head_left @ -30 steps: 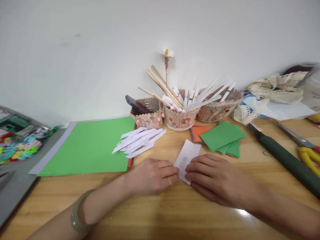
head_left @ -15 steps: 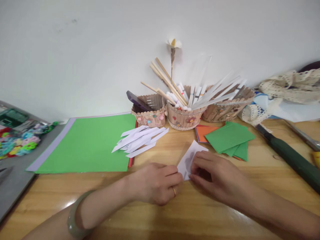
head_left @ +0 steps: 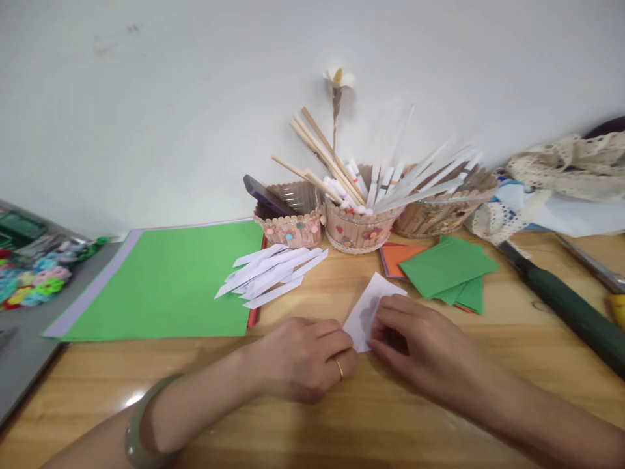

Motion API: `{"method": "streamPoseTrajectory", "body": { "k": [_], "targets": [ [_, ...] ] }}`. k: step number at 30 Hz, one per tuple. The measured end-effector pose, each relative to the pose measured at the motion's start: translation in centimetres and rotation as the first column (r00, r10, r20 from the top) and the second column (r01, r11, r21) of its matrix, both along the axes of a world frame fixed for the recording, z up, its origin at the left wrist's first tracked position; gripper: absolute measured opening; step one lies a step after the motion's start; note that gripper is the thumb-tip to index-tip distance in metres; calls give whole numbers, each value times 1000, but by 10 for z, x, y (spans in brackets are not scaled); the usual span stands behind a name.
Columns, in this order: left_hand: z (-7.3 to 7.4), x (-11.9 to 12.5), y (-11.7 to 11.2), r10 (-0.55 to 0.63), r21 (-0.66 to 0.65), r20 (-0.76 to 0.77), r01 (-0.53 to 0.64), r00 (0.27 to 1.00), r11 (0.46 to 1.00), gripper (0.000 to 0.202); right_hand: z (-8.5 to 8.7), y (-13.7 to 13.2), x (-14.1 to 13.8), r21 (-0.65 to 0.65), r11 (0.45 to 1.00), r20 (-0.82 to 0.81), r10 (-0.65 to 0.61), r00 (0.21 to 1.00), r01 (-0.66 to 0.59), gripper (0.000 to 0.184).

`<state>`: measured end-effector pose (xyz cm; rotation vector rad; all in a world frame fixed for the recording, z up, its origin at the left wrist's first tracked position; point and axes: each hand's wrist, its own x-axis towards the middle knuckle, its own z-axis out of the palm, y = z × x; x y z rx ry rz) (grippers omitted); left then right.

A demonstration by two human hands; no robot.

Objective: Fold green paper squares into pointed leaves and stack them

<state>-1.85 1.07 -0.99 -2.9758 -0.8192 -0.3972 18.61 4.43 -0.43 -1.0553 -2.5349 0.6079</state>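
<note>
A small piece of white paper (head_left: 364, 320) lies tilted on the wooden table between my two hands. My left hand (head_left: 312, 358), with a ring and a bangle on its arm, is closed at the paper's lower left edge; its fingertips are hidden. On the paper's right side, my right hand (head_left: 415, 339) pinches the edge between thumb and fingers. Behind and to the left is a loose pile of folded white paper strips (head_left: 276, 270), partly on a green sheet (head_left: 161, 283). Green paper pieces (head_left: 446, 267) lie to the right, beside an orange piece (head_left: 403, 257).
Three decorated baskets (head_left: 361, 231) stand against the wall, holding wooden sticks (head_left: 322, 146), markers and clear strips. At right are a dark green-handled tool (head_left: 571, 303), a second tool (head_left: 596, 264) and lace ribbon (head_left: 571, 166). Colourful pieces (head_left: 36, 277) lie on a grey surface at left.
The view has shifted very slightly. Both hands stay at the white paper with almost the same grip; nothing has been let go or picked up.
</note>
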Motion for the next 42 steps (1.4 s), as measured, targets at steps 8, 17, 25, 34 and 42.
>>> {"method": "streamPoseTrajectory", "body": {
  "k": [8,17,25,34,42],
  "targets": [
    [-3,7,-1,154,-173,39,-145,987,974,31,-1,0,0,-14,1000,12,-21,1000,22,14],
    [1,8,-2,200,-261,38,-184,979,948,27,-2,-3,6,92,995,26,29,999,-31,7],
    [-6,-2,6,165,84,4,-165,986,983,22,9,-5,20,238,897,172,339,925,-373,23],
    [-2,-2,4,75,109,79,-83,994,991,20,14,-19,11,32,975,134,213,968,-219,25],
    [2,2,4,22,100,99,-31,995,994,22,8,-10,15,112,989,79,-102,992,93,18]
  ]
}}
